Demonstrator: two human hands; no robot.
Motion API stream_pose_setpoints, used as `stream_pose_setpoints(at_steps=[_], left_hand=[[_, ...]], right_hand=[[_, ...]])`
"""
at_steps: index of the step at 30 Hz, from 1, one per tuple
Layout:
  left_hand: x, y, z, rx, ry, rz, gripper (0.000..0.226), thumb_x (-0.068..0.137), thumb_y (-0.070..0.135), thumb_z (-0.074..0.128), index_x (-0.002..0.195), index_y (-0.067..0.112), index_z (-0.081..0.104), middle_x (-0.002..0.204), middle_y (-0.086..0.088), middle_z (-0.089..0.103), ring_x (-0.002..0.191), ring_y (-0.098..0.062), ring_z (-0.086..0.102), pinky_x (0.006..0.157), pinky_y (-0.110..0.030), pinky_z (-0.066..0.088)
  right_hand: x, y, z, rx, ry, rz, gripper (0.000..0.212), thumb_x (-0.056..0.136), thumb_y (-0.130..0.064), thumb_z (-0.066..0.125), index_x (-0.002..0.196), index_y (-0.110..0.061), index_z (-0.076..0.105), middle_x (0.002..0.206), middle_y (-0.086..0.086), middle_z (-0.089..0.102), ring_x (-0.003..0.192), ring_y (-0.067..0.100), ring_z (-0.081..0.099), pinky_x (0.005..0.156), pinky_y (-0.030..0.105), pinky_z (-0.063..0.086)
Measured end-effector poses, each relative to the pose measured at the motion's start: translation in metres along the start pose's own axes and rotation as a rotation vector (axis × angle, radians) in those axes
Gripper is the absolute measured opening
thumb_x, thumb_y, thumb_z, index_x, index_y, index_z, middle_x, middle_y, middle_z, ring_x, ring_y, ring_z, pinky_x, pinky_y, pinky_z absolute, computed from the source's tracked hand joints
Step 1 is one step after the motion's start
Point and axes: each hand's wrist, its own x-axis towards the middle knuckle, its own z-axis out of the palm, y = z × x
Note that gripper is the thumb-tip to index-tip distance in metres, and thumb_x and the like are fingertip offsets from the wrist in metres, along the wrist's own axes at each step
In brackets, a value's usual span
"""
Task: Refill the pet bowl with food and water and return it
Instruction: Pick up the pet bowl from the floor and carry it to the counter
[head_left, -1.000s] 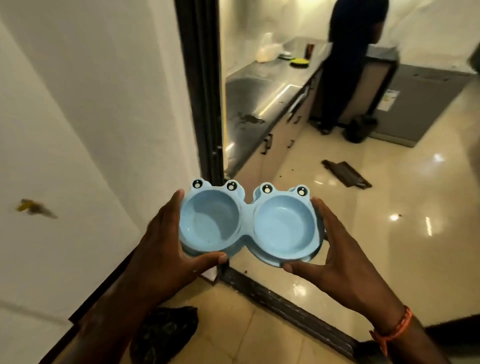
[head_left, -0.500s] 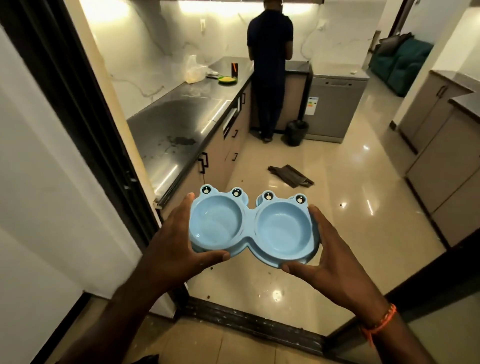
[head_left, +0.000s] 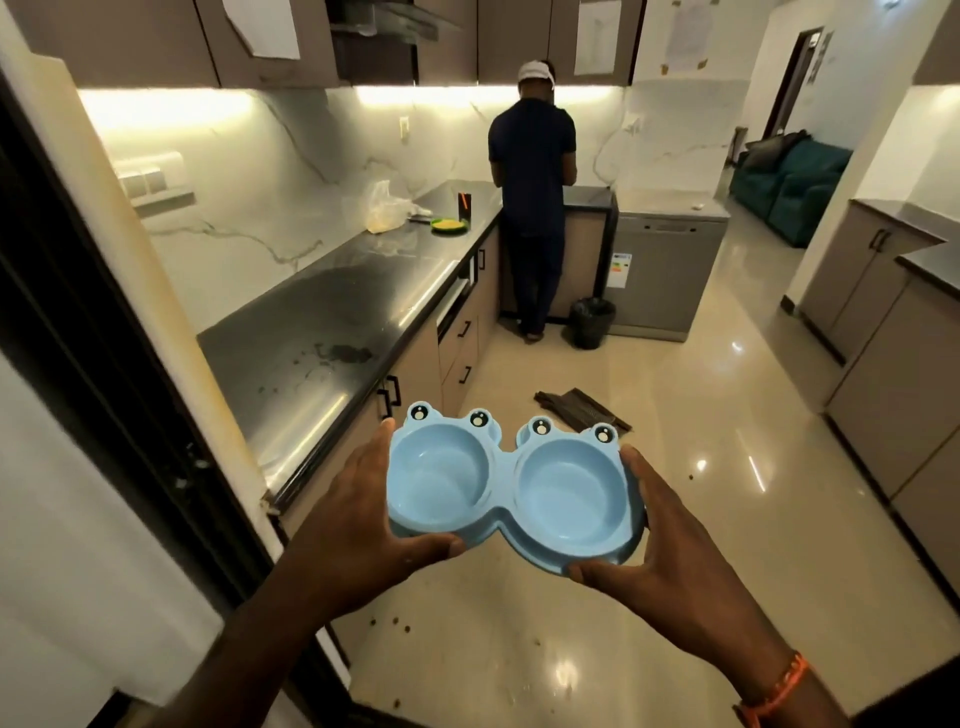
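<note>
Both forearms reach forward from the lower edge of the view, hands raised in front of the chest over the glossy floor (head_left: 727, 519). Left hand (head_left: 358, 525) cups the left end of the pet bowl (head_left: 511, 493): thumb laid along the near rim, pointing right, fingers wrapped behind and under the left side, one fingertip showing at the far left edge. Right hand (head_left: 670, 561) mirrors it on the right end: thumb along the near right rim pointing left, fingers curled round the outer wall. Both grips closed on the bowl, firm contact at each end. An orange wristband (head_left: 774, 691) sits on the right wrist.

The bowl is light blue, a double dish with two round wells side by side, both wells look empty. Long axis runs left to right across the view, slightly lower at the right. Open side faces up, tilted a little toward the camera. Four frog-eye bumps line the far rim, pointing away into the kitchen.

Held in the air, touching nothing but the hands, just right of the near end of the black countertop (head_left: 322, 338). Small dark crumbs lie on the floor below. A person in dark clothes (head_left: 532, 192) stands at the far counter, back turned.
</note>
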Motion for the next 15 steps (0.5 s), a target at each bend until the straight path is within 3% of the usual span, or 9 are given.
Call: stream_pose_setpoints(at_steps=[2, 6, 11, 15], left_hand=[[0.024, -0.005, 0.004, 0.004, -0.004, 0.019, 0.135, 0.051, 0.087, 0.078, 0.159, 0.039, 0.013, 0.159, 0.019, 0.033, 0.143, -0.006, 0.037, 0.116, -0.043, 0.042], [0.072, -0.016, 0.012, 0.010, 0.003, 0.043, 0.140, 0.052, 0.088, 0.075, 0.162, 0.035, 0.007, 0.164, 0.018, 0.023, 0.149, -0.003, 0.026, 0.122, -0.038, 0.032], [0.132, -0.026, 0.015, 0.014, -0.014, 0.055, 0.140, 0.054, 0.089, 0.073, 0.162, 0.037, 0.000, 0.167, 0.018, 0.016, 0.153, -0.007, 0.020, 0.124, -0.041, 0.028], [0.177, -0.033, 0.020, 0.020, -0.017, 0.058, 0.134, 0.055, 0.087, 0.075, 0.161, 0.038, 0.008, 0.162, 0.023, 0.022, 0.147, 0.001, 0.024, 0.120, -0.036, 0.032]], right_hand=[[0.023, 0.010, 0.000, 0.003, -0.001, -0.006, 0.084, 0.069, -0.031, 0.093, 0.113, -0.061, 0.028, 0.110, -0.056, 0.029, 0.100, -0.047, 0.024, 0.074, -0.013, 0.028], [0.068, 0.027, -0.001, -0.029, -0.003, -0.014, 0.092, 0.067, -0.037, 0.094, 0.119, -0.073, 0.026, 0.114, -0.069, 0.028, 0.113, -0.038, 0.030, 0.081, -0.008, 0.034], [0.128, 0.042, -0.005, -0.046, 0.015, -0.005, 0.100, 0.067, -0.038, 0.094, 0.118, -0.084, 0.021, 0.122, -0.063, 0.032, 0.121, -0.030, 0.033, 0.082, -0.004, 0.038], [0.174, 0.064, -0.009, -0.047, -0.015, 0.040, 0.098, 0.065, -0.046, 0.093, 0.127, -0.073, 0.022, 0.122, -0.065, 0.027, 0.121, -0.033, 0.030, 0.082, -0.007, 0.035]])
